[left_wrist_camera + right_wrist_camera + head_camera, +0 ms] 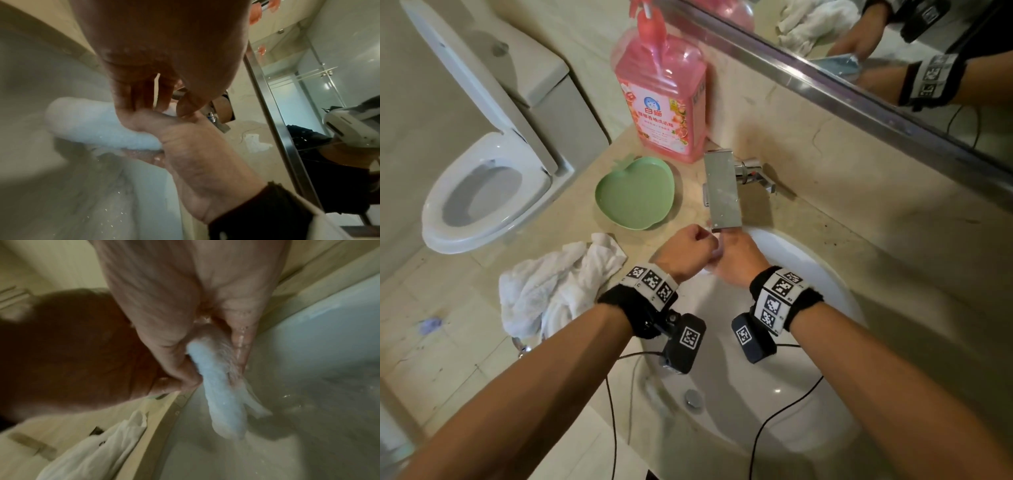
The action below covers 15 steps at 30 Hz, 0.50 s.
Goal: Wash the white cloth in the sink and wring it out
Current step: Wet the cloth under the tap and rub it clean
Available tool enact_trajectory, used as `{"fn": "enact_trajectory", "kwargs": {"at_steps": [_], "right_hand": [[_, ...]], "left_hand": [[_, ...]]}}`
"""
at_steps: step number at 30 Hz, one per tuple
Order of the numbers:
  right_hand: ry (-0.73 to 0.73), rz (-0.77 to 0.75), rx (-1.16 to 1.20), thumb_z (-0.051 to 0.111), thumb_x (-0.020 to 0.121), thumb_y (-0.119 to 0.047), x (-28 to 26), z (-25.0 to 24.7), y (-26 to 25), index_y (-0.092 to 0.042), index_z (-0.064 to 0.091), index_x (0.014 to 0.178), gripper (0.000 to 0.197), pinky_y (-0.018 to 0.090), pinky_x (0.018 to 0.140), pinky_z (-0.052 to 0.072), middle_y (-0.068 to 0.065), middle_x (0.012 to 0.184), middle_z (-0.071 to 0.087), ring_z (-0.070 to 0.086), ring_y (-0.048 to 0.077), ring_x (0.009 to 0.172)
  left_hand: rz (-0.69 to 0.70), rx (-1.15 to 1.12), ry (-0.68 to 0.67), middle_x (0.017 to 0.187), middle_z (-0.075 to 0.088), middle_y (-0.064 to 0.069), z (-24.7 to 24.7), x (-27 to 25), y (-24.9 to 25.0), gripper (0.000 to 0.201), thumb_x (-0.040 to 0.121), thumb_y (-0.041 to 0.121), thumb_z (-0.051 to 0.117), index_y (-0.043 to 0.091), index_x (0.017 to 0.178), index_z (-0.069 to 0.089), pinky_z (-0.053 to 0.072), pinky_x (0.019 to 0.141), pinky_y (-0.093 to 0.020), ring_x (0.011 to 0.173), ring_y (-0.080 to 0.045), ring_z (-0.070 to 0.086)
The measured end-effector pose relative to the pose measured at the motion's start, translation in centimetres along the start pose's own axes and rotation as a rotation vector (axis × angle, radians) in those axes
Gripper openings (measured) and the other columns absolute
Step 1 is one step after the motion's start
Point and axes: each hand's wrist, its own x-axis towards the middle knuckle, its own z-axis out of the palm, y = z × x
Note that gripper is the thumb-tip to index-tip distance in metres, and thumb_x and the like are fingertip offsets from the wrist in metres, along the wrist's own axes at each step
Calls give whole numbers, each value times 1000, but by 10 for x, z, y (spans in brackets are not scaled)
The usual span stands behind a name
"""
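Over the back of the white sink (808, 394), just under the faucet spout (722, 188), my two hands meet. The left hand (690, 251) and right hand (738, 262) both grip a small white cloth (717, 253) that is rolled into a tight wet sausage. In the left wrist view the roll (92, 123) sticks out leftward from the left hand's fingers (133, 97), and the right hand (185, 146) clasps its other end. From the right wrist, the cloth roll (222, 394) hangs down over the basin, with drops on its wall.
A larger crumpled white towel (558, 284) lies on the counter left of the sink. Behind it stand a green apple-shaped dish (635, 193) and a pink detergent bottle (661, 99). A toilet (482, 192) is at far left, a mirror (893, 51) above the wall. Wrist camera cables dangle over the drain (694, 399).
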Motion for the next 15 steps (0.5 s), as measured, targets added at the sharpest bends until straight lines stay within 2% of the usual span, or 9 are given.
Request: {"fn": "enact_trajectory", "kwargs": {"at_steps": [2,4,6,8,10,11,12,13,15], "right_hand": [[16,29,80,65,89,-9,5,-3,6,-5,60,132,44,30,106,44,15,130,64,59,28,122],[32,77,227,58,88,-1,6,-9,12,-6,65,128,42,33,105,47,13,130,65,60,26,121],[72,91,328,56,86,-3,6,-13,16,-18,69,114,34,33,92,53,4,114,71,65,21,107],[92,118,387,56,83,-5,6,-15,18,-32,68,102,35,24,79,53,-12,95,72,66,12,93],[100,145,497,54,73,-5,5,-18,19,-37,68,91,40,9,67,49,-26,80,72,66,-5,82],[101,143,553,53,67,-5,3,-21,20,-39,67,88,43,8,64,50,-29,79,72,66,-9,78],[98,135,600,52,65,-5,2,-23,21,-39,68,89,46,12,65,53,-26,83,73,68,-8,80],[89,131,634,52,65,-3,1,-26,22,-38,69,93,47,22,72,58,-19,90,75,70,0,87],[69,118,652,54,71,4,-2,-30,25,-28,69,104,48,45,86,58,1,105,75,69,25,103]], "left_hand": [[46,44,-22,110,67,-6,-5,0,-5,22,89,18,50,13,107,62,50,97,-43,104,-25,63],[94,62,-66,116,62,-5,-13,3,-15,33,86,8,53,13,119,56,47,100,-38,111,-23,59],[169,172,-144,131,50,-7,-19,6,-25,61,80,8,65,15,136,42,42,102,-29,121,-22,51],[268,299,-179,139,44,-5,-18,9,-32,85,74,16,78,16,146,33,30,103,-18,125,-21,45],[378,331,-150,122,52,4,-10,15,-35,96,63,24,89,16,145,38,24,94,-3,109,-14,49],[374,329,-151,116,53,8,-6,19,-35,99,59,29,92,18,143,41,28,89,-4,103,-10,50],[320,309,-170,113,54,9,-3,22,-34,99,57,33,92,21,142,42,34,86,-10,99,-8,50],[261,297,-185,109,56,11,0,26,-34,94,57,37,92,24,138,46,37,82,-13,94,-6,52],[220,335,-169,92,57,17,3,33,-33,69,58,41,90,30,117,56,37,67,-11,79,0,53]]}}
